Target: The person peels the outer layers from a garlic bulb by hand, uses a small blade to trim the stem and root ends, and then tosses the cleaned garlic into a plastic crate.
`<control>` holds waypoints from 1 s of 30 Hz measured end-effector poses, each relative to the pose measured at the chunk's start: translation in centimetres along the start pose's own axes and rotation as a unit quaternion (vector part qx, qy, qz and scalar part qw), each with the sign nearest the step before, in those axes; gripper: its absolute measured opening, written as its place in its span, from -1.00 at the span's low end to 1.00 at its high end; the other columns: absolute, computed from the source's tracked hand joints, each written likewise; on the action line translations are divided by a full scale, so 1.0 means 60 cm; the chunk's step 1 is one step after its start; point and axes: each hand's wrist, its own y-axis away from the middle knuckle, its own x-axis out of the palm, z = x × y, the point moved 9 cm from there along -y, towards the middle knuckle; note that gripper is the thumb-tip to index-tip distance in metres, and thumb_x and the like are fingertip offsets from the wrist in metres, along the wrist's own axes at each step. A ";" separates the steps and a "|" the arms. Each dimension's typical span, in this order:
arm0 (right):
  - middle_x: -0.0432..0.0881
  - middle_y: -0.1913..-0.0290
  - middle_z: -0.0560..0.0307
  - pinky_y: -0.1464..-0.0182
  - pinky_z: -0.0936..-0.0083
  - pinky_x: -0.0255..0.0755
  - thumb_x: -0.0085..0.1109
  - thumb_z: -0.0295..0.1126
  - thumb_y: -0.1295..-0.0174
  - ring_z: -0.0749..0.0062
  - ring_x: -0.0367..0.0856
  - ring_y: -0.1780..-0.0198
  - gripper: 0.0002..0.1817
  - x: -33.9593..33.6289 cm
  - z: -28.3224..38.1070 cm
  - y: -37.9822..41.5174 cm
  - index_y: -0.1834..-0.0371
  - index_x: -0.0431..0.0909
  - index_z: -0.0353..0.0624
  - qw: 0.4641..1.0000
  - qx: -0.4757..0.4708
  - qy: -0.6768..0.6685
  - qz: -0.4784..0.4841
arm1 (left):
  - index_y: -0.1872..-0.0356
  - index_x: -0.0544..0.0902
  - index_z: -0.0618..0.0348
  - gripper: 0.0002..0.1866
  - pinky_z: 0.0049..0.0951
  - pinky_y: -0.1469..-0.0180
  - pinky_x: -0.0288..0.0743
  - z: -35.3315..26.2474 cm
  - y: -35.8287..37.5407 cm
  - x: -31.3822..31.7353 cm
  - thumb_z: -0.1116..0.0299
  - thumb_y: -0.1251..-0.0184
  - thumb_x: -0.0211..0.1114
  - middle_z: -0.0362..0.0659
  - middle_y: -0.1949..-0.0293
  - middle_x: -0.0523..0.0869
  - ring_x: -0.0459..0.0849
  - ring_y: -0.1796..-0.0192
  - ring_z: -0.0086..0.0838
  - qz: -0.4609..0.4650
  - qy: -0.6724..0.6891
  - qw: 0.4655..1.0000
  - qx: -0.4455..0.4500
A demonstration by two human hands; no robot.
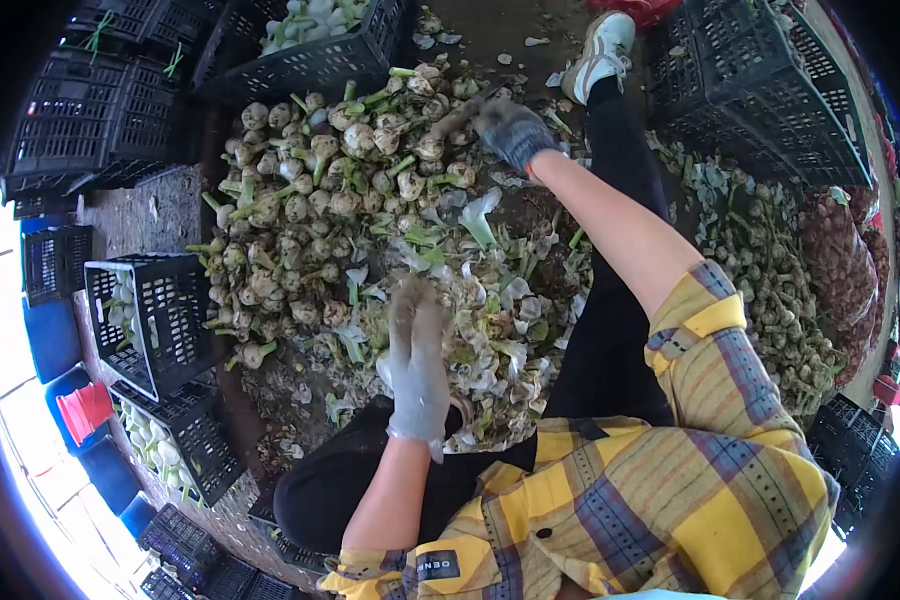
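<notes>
My left hand (417, 365), in a pale glove with soiled fingertips, is over the loose peelings (500, 330), fingers stretched forward and nothing plainly held. My right hand (515, 130), in a dark grey glove, is closed at the right edge of the heap of bulbs (310, 200). A dark, narrow shape extends from its fingers toward the bulbs; what it is stays unclear. The bulbs are round and soil-stained, many with cut green stems. Leaves and skins lie between the heap and my legs.
Black crates stand at the upper left (300, 65), upper right (750, 90) and left (150, 320), some holding pale bulbs. A second bulb pile (770, 290) and filled net sacks (840, 270) lie at the right. A red container (85, 412) is at the far left.
</notes>
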 end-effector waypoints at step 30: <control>0.62 0.23 0.04 0.31 0.18 0.59 0.06 -0.36 -0.23 0.23 0.63 0.26 -0.80 0.211 -0.061 0.215 0.14 0.52 -0.18 0.778 0.244 -0.537 0.217 | -0.16 0.31 0.34 -0.54 -0.55 -0.11 0.24 0.007 -0.029 0.002 0.23 -0.36 0.04 -0.13 0.02 0.47 0.39 0.01 -0.53 0.034 -0.139 0.986 0.088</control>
